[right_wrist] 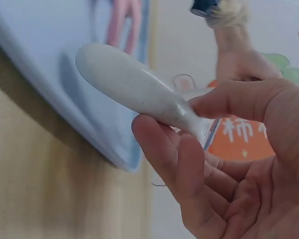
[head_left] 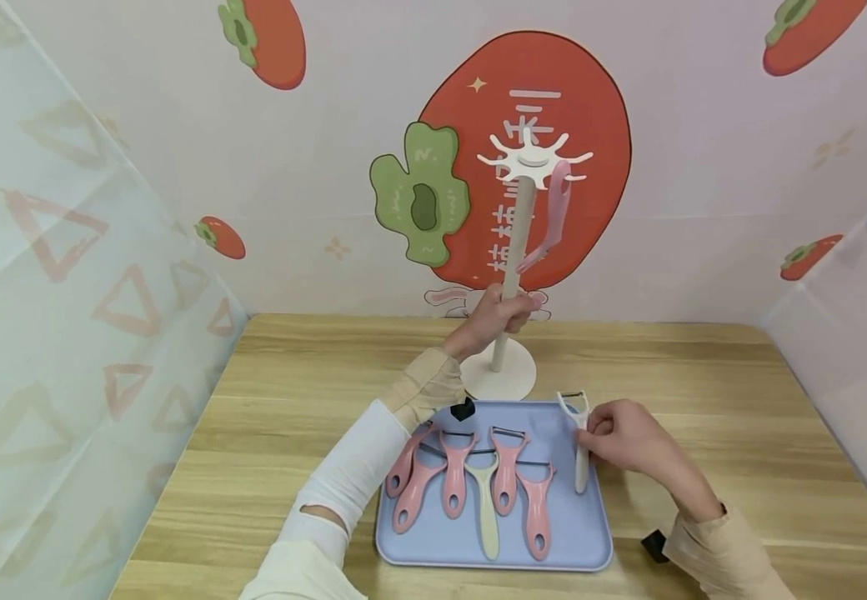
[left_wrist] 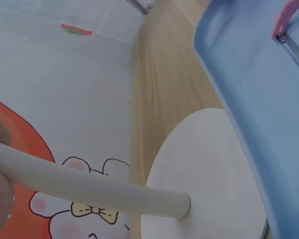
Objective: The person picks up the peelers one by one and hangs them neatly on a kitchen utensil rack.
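Observation:
My left hand (head_left: 499,315) grips the pole of a white stand (head_left: 521,225), whose round base rests on the table behind the tray. A pink peeler (head_left: 558,204) hangs by its handle from one prong of the stand's top ring. In my right hand (head_left: 632,437) a white peeler (head_left: 582,458) is pinched between thumb and fingers, blade end away from me, over the tray's right edge. The right wrist view shows the thumb and fingertips at the neck of the white peeler (right_wrist: 134,84), its handle sticking out free.
On the blue tray (head_left: 433,557) lie several pink peelers (head_left: 536,517) and one cream peeler (head_left: 488,508). The tray sits on a wooden table (head_left: 291,392). A wall with printed persimmons (head_left: 591,100) stands right behind the stand, and a pale side wall (head_left: 88,292) rises at left.

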Demonstrator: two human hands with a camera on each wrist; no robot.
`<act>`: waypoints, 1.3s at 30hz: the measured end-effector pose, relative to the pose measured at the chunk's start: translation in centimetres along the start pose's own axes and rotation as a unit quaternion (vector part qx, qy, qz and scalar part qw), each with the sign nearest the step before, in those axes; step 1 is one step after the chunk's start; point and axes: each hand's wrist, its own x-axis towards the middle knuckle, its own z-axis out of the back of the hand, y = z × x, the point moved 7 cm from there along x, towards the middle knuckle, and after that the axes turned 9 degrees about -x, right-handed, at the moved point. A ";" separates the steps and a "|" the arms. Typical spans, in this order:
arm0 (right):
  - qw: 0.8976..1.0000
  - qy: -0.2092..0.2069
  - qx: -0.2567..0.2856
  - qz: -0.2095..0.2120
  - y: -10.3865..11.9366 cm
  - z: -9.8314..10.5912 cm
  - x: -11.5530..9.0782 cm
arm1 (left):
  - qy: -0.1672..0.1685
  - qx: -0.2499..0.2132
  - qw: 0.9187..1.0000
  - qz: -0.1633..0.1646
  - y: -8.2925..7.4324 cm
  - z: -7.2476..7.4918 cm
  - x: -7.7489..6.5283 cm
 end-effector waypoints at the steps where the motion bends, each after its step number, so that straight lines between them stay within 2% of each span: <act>1: 1.000 0.002 0.014 0.003 0.0 0.3 0.0 | 0.001 0.000 1.000 0.000 0.0 0.0 0.0; 4: 0.997 0.011 0.068 0.024 0.1 1.0 -0.1 | 0.001 0.002 1.000 -0.001 -0.1 0.0 0.1; 8: 0.987 0.016 0.147 0.060 0.3 1.9 -0.2 | -0.001 0.003 1.000 -0.004 -0.2 0.0 0.2; 12: 0.974 -0.021 0.201 0.107 0.8 2.9 -0.3 | 0.002 -0.001 1.000 -0.007 -0.2 0.0 0.1; 19: 0.952 -0.112 0.234 0.164 1.6 4.8 -0.5 | 0.004 -0.005 1.000 -0.011 -0.1 -0.1 0.0; 25: 0.925 -0.129 0.269 0.236 2.7 5.9 -0.9 | 0.007 -0.006 1.000 -0.011 -0.2 -0.2 -0.1; 28: 0.914 -0.140 0.279 0.259 3.3 6.5 -1.1 | 0.004 -0.001 1.000 -0.011 -0.3 -0.2 0.0; 29: 0.909 -0.146 0.285 0.266 3.6 6.8 -1.2 | 0.003 0.001 1.000 -0.011 -0.3 -0.2 0.0; 31: 0.893 -0.165 0.304 0.288 4.1 7.4 -1.3 | 0.000 0.003 1.000 -0.010 -0.3 -0.1 0.0; 36: 0.841 -0.201 0.377 0.331 5.2 9.5 -1.4 | 0.001 -0.007 1.000 -0.006 -0.2 -0.1 0.0; 39: 0.828 -0.214 0.398 0.332 5.5 10.4 -1.3 | 0.005 -0.010 1.000 -0.005 -0.2 -0.1 -0.1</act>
